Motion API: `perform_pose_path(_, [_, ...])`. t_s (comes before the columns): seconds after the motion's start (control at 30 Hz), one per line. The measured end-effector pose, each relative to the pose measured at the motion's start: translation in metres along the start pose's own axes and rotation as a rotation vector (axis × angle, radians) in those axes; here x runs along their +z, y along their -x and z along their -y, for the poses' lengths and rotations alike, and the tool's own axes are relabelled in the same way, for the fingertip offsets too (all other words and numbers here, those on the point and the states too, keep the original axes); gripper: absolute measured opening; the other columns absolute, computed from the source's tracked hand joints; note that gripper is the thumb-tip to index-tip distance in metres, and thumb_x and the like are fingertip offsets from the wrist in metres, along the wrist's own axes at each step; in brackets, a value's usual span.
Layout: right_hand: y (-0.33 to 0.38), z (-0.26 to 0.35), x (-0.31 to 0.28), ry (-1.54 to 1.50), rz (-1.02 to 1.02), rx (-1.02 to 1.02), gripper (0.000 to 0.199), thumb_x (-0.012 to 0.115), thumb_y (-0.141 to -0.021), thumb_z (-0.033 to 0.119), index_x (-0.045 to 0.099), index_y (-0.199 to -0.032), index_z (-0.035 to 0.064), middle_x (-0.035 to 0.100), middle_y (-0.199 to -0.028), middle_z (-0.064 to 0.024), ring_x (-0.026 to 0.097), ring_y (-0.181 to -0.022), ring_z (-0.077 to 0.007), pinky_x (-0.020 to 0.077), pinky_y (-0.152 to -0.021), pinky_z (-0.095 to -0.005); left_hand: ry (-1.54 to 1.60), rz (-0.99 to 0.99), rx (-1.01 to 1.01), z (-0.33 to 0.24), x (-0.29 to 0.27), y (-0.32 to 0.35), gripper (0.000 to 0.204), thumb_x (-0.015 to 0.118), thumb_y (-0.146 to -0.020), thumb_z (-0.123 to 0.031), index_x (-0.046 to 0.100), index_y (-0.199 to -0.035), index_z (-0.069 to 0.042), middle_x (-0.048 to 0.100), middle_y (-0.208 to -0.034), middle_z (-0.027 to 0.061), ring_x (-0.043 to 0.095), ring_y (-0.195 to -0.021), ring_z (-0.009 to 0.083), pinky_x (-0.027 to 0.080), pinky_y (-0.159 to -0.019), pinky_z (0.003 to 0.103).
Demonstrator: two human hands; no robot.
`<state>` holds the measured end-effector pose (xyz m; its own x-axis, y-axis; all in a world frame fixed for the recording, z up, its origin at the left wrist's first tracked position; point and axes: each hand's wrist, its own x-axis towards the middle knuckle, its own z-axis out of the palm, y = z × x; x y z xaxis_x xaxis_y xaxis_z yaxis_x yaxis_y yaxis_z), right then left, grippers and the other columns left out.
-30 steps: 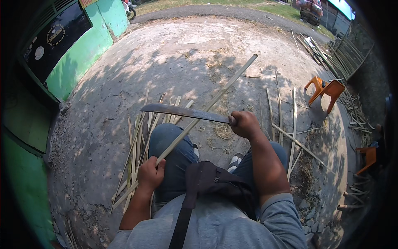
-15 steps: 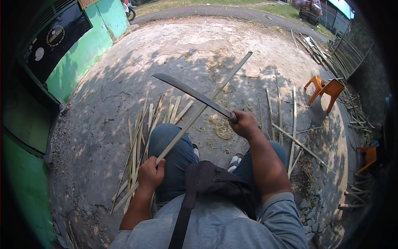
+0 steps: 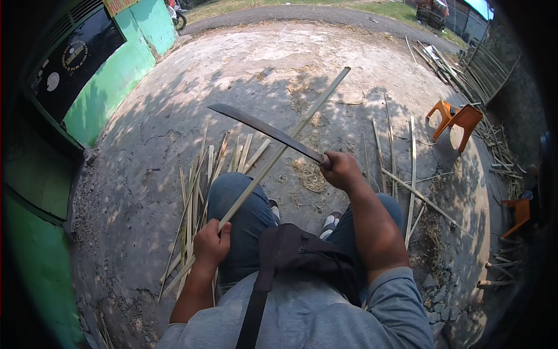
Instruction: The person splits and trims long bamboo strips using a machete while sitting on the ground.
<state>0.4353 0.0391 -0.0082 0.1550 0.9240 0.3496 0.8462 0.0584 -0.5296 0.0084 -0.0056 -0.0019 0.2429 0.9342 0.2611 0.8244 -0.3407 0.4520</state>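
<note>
My left hand (image 3: 211, 243) is closed round the lower part of a long pale bamboo strip (image 3: 258, 178), which slants up and away to the right past my left knee. In my right hand (image 3: 342, 170) is the handle of a machete (image 3: 256, 124). Its long dark blade points up and left and crosses over the strip about midway along; whether the edge touches or bites into it I cannot tell. More bamboo strips (image 3: 189, 195) lie bundled beside my left leg, partly hidden by the knee and forearm.
Several loose strips (image 3: 412, 168) lie on the concrete ground right of my right knee. Orange plastic stools (image 3: 465, 119) stand at the right, near a heap of bamboo pieces (image 3: 500, 148). A green wall (image 3: 99, 107) runs along the left. Fibrous shavings (image 3: 311, 174) lie ahead of my feet.
The machete and the far end of the strip have shifted slightly left, along with my right hand. My left hand keeps its grip. The whole view has moved a little.
</note>
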Motion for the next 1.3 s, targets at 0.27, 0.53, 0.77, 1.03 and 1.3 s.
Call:
perform_pose_path(0.27, [0.001,-0.005,0.006,0.009,0.015,0.046,0.02,0.071,-0.093,0.03,0.072,-0.087,0.0108,0.072,-0.084,-0.0203,0.07,-0.084,-0.0462,0.0557,-0.074,-0.0574,-0.039,0.001,0.0,-0.003,-0.001,-0.001,0.049,0.062,-0.107,-0.046,0.058,-0.082,-0.004,0.062,-0.07,0.023,0.065,-0.07,0.0503,0.048,-0.062,0.057])
perform_pose_path(0.53, [0.001,0.001,0.006,-0.061,0.075,-0.033,0.019,0.072,-0.093,0.029,0.073,-0.088,0.0114,0.072,-0.084,-0.0202,0.07,-0.084,-0.0461,0.0555,-0.075,-0.0571,-0.027,-0.007,0.008,0.0,0.002,0.0,0.049,0.061,-0.107,-0.046,0.058,-0.082,-0.004,0.062,-0.071,0.0231,0.065,-0.07,0.0503,0.048,-0.062,0.057])
perform_pose_path(0.77, [0.0,0.005,-0.001,0.033,0.089,-0.085,0.018,0.071,-0.094,0.031,0.074,-0.088,0.0134,0.072,-0.084,-0.0193,0.07,-0.084,-0.0453,0.0556,-0.074,-0.0563,-0.052,-0.012,0.006,-0.002,0.001,0.0,0.05,0.062,-0.106,-0.047,0.058,-0.082,-0.004,0.063,-0.071,0.0233,0.066,-0.07,0.0506,0.049,-0.062,0.058])
perform_pose_path(1.03, [0.001,0.008,-0.004,0.026,0.027,-0.078,0.017,0.066,-0.094,0.021,0.069,-0.085,0.0077,0.067,-0.078,-0.0222,0.066,-0.079,-0.048,0.0531,-0.071,-0.0574,-0.056,-0.009,0.006,-0.002,0.001,-0.001,0.05,0.062,-0.106,-0.047,0.058,-0.081,-0.004,0.063,-0.071,0.0231,0.066,-0.07,0.0502,0.049,-0.061,0.057])
perform_pose_path(1.3, [0.002,0.003,0.011,-0.002,0.081,-0.116,0.017,0.071,-0.093,0.031,0.074,-0.091,0.0141,0.071,-0.083,-0.0189,0.07,-0.083,-0.0439,0.0559,-0.073,-0.0557,-0.014,-0.02,0.014,0.001,0.002,-0.001,0.048,0.063,-0.106,-0.046,0.058,-0.081,-0.005,0.062,-0.07,0.0225,0.065,-0.068,0.0503,0.048,-0.06,0.057])
